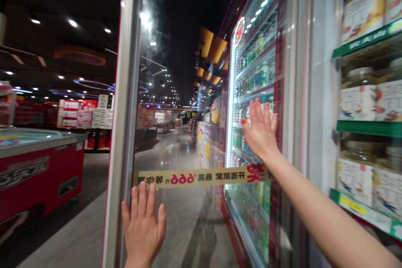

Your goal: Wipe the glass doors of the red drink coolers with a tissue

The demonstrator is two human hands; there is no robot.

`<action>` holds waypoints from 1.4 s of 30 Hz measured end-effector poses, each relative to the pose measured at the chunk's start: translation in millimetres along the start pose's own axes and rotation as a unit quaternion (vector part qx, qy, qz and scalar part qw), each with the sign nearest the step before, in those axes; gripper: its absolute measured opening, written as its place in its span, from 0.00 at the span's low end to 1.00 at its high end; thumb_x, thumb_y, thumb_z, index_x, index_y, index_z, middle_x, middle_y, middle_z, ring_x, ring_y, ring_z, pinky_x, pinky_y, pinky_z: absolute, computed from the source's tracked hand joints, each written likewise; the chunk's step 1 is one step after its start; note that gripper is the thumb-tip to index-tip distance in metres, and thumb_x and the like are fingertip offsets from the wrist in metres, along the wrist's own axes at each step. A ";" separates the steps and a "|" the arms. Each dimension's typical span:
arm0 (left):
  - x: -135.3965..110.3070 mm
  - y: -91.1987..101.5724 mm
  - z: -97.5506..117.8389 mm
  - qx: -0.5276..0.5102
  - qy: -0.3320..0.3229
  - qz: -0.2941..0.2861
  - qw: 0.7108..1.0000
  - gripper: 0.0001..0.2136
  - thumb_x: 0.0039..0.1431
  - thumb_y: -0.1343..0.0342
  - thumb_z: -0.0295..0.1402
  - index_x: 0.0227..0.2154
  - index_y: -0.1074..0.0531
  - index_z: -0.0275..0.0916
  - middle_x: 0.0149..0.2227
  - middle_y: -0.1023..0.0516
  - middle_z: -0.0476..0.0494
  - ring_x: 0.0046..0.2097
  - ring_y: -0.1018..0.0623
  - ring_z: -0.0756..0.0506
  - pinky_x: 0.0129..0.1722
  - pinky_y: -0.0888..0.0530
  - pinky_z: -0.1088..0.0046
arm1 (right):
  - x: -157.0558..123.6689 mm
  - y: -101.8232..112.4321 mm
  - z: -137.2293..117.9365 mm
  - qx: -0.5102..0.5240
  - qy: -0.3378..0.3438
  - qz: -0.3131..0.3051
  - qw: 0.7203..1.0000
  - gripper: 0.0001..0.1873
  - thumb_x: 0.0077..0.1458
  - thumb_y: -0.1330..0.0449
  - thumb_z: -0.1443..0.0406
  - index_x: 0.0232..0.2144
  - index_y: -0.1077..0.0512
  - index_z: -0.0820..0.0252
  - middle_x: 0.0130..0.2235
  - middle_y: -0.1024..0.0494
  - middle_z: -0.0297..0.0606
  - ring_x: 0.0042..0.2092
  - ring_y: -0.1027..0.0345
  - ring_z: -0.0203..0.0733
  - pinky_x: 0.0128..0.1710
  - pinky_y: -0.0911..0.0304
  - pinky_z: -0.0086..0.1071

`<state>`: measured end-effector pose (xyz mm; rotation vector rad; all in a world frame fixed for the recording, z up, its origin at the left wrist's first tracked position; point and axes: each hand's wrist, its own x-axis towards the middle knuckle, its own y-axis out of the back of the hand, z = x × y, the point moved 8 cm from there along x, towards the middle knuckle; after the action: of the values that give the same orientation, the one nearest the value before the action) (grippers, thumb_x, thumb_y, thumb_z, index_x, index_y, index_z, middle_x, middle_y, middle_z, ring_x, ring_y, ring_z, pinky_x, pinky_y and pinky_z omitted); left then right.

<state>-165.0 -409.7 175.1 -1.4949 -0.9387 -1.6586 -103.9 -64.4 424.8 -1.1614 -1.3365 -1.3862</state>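
A glass door with a silver frame stands open in front of me. A yellow strip with reversed red and black lettering crosses the pane. My left hand is at the lower left of the pane beside the frame, its fingers up and apart. Further up at the right, my right hand lies flat toward the glass with fingers spread and orange nails. Something whitish shows behind its fingers; I cannot tell what it is. Whether either palm touches the pane is not certain.
Right of me, cooler shelves hold labelled jars behind green price rails. Through the glass, a lit drinks fridge and an aisle floor show. A red chest freezer and stacked boxes stand at left.
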 end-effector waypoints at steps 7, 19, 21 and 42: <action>2.2 1.6 -6.4 -0.028 0.036 0.027 0.999 0.35 0.73 0.49 0.37 0.79 0.51 0.49 0.81 0.50 0.38 0.82 0.50 0.35 0.79 0.56 0.37 | -149.3 -7.6 -68.0 0.015 0.390 0.003 0.921 0.39 0.68 0.54 0.33 0.74 0.41 0.31 0.76 0.39 0.17 0.77 0.47 0.44 0.76 0.42 0.43; 1.4 5.4 5.5 -0.014 0.029 0.029 0.999 0.34 0.73 0.51 0.35 0.79 0.51 0.44 0.81 0.50 0.37 0.82 0.52 0.38 0.81 0.58 0.44 | -120.4 -5.0 -35.2 -0.025 0.266 0.003 0.964 0.43 0.72 0.49 0.46 0.80 0.55 0.47 0.80 0.48 0.30 0.82 0.63 0.51 0.78 0.44 0.57; 2.4 6.6 7.3 -0.009 0.015 0.030 0.999 0.34 0.73 0.51 0.34 0.79 0.51 0.44 0.81 0.51 0.38 0.82 0.52 0.39 0.81 0.58 0.46 | -162.9 -8.1 -77.9 -0.007 0.463 -0.032 0.886 0.35 0.71 0.50 0.43 0.76 0.41 0.37 0.78 0.45 0.14 0.81 0.61 0.38 0.75 0.38 0.41; 1.5 3.5 9.6 0.047 -0.033 0.007 0.998 0.39 0.70 0.45 0.27 0.79 0.55 0.39 0.82 0.56 0.40 0.83 0.57 0.41 0.82 0.60 0.53 | 84.4 -4.6 -129.9 0.037 0.159 0.004 0.987 0.43 0.75 0.62 0.42 0.81 0.61 0.55 0.82 0.59 0.42 0.81 0.72 0.69 0.73 0.75 0.84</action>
<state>-157.5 -403.1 177.5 -1.4984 -1.0251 -1.5409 -131.9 -192.3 507.9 -0.8531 -1.1429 -1.4354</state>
